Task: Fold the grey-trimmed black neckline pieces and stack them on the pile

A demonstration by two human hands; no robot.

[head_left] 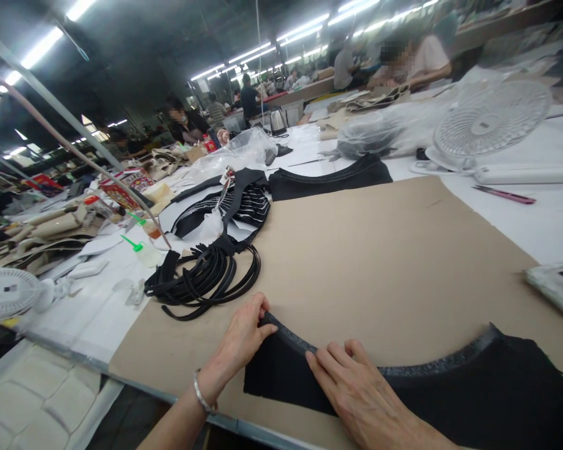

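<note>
A black fabric piece (450,394) with a curved, grey-edged rim lies on the brown cardboard sheet (385,262) near the table's front edge. My left hand (241,340) pinches the left end of that curved rim, thumb and fingers closed on it. My right hand (356,390) rests on the fabric just right of it, fingertips pressed flat on the rim. A bundle of black strips (206,275) lies coiled a little beyond my left hand.
Striped and black fabric pieces (244,206) lie further back. Small white fans stand at the far right (490,122) and the left (7,294). Glue bottles with green tips (143,250), plastic bags, pink-handled scissors (504,195) and other seated people fill the long tables.
</note>
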